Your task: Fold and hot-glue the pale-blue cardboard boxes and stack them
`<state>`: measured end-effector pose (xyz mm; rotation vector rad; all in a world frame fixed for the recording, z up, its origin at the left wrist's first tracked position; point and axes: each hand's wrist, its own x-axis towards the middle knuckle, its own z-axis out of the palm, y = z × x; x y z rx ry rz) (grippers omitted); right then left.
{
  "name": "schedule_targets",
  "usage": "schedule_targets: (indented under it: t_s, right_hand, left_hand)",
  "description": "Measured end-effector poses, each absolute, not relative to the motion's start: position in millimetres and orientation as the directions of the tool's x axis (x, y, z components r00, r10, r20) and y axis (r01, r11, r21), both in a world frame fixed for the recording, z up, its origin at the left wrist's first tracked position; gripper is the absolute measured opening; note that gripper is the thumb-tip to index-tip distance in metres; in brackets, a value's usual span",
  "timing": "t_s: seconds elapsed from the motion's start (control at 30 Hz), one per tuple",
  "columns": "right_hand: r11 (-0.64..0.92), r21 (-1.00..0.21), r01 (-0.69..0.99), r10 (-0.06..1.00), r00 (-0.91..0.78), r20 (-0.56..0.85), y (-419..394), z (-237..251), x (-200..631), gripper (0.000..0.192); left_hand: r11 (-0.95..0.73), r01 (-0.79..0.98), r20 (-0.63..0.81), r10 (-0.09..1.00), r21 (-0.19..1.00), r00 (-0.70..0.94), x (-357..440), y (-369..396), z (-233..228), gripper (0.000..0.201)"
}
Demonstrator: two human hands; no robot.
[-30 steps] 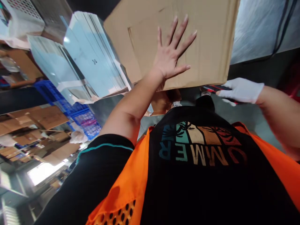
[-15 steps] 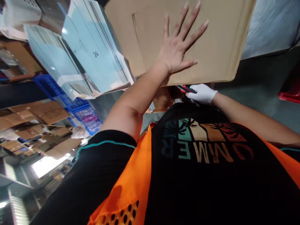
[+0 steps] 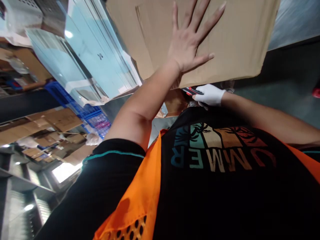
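Fingers (image 3: 211,21) of the bare left hand (image 3: 185,46) lie spread wide on the cardboard box (image 3: 240,40), gripping nothing. The box fills the view's top middle; it looks stiff but dentable, dry rather than slick, probably best held by opposite edges; its weight I cannot tell. Further right, a red-and-black tool (image 3: 191,91), likely hard and light, sits in the curled, gloved right hand (image 3: 210,94).

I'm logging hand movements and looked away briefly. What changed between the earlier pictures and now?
The gloved right hand moved left along the near edge of the carton, carrying the red-and-black tool. The carton appears slightly higher in view. Unchanged: the bare left hand, spread on the carton, and the right hand's grip.
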<state>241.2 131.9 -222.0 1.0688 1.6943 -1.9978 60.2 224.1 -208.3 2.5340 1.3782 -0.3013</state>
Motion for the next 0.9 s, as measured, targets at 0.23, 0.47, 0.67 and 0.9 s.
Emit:
schedule_targets:
  t_s: [0.23, 0.47, 0.67, 0.9]
  right_hand:
    - [-0.183, -0.736, 0.652, 0.19, -0.711, -0.677, 135.5, -230.8, 234.1, 0.035]
    - [-0.209, -0.777, 0.594, 0.2, -0.752, -0.628, 124.5, -239.3, 192.1, 0.03]
    - [-0.154, -0.753, 0.64, 0.173, -0.733, -0.658, 128.2, -239.7, 188.1, 0.032]
    - [0.155, -0.81, 0.566, 0.109, -0.824, -0.555, 102.6, -239.7, 138.6, 0.046]
  left_hand:
    - [-0.502, 0.864, -0.288, 0.823, 0.033, 0.489, 61.3, 225.6, -216.9, 0.112]
    - [-0.466, 0.884, -0.29, 0.842, 0.038, 0.456, 67.9, 221.2, -208.8, 0.12]
    - [-0.405, 0.91, -0.241, 0.878, 0.083, 0.413, 70.7, 220.6, -217.2, 0.116]
    - [-0.406, 0.91, -0.172, 0.893, 0.088, 0.415, 70.2, 220.6, -229.3, 0.11]
